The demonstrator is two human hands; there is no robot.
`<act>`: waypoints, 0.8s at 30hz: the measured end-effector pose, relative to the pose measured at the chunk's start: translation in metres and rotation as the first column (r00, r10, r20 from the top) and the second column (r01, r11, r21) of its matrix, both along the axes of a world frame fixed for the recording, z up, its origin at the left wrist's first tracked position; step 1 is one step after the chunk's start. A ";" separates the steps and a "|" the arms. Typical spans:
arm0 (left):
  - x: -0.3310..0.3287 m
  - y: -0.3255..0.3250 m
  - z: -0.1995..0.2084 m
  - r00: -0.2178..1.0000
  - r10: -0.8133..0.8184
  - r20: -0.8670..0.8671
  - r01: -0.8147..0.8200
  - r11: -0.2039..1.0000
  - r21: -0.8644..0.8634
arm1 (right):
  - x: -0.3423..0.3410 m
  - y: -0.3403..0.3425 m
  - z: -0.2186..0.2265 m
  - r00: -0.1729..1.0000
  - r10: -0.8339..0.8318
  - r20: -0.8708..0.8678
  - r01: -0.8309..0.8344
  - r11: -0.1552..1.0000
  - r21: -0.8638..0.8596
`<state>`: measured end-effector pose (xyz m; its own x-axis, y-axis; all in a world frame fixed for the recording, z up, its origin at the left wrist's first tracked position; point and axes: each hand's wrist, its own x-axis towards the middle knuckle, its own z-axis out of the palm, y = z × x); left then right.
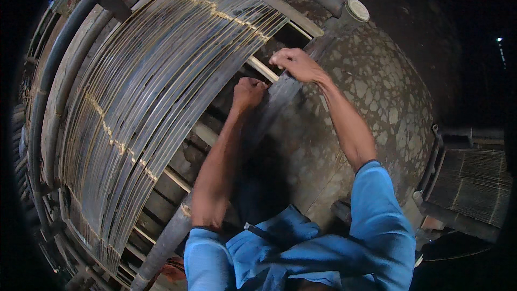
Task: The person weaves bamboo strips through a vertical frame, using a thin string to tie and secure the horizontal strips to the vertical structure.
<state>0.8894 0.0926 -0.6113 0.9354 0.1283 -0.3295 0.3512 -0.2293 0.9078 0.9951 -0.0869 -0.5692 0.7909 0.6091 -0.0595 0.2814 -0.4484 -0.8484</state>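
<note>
A long row of thin strips (156,81), like split reeds or canes, lies side by side over a wooden frame, crossed by lines of pale knotted binding (110,129). My left hand (249,92) is closed, next to the grey front pole (283,90) of the frame and just off the strips' near edge. Further right, my right hand (297,64) hovers by the end of a pale cross slat (263,68), its fingers bent together. Whatever either hand pinches is too thin or too hidden to make out.
Curved grey poles (46,75) bound the frame at the far left. A patchy stone-like floor (371,75) spreads to my right. A capped round pole end (357,9) stands at the top. Another rack of strips (474,178) is at the right edge.
</note>
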 end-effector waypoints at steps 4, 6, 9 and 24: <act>-0.039 0.037 0.062 0.978 -0.122 -0.167 0.051 0.926 -0.375 | -0.045 0.002 0.029 0.915 0.042 -0.401 0.173 0.857 0.485; -0.058 0.052 0.073 0.978 -0.109 -0.176 -0.027 0.776 -0.631 | -0.066 0.007 0.027 0.959 0.095 -0.266 0.061 0.849 0.525; -0.077 0.045 0.089 0.983 -0.085 -0.164 -0.094 0.533 -0.841 | -0.117 0.016 0.059 0.989 -0.149 -0.021 0.149 0.941 0.305; -0.099 0.015 0.071 0.949 0.295 -0.108 -0.263 0.561 -0.785 | -0.155 0.024 0.029 0.968 -0.167 0.186 0.128 0.970 0.206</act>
<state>0.7901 0.1072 -0.5400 0.9107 0.0932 -0.4024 0.2384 0.6771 0.6963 0.8403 -0.0632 -0.5397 0.8566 0.4690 0.2152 0.3974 -0.3335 -0.8549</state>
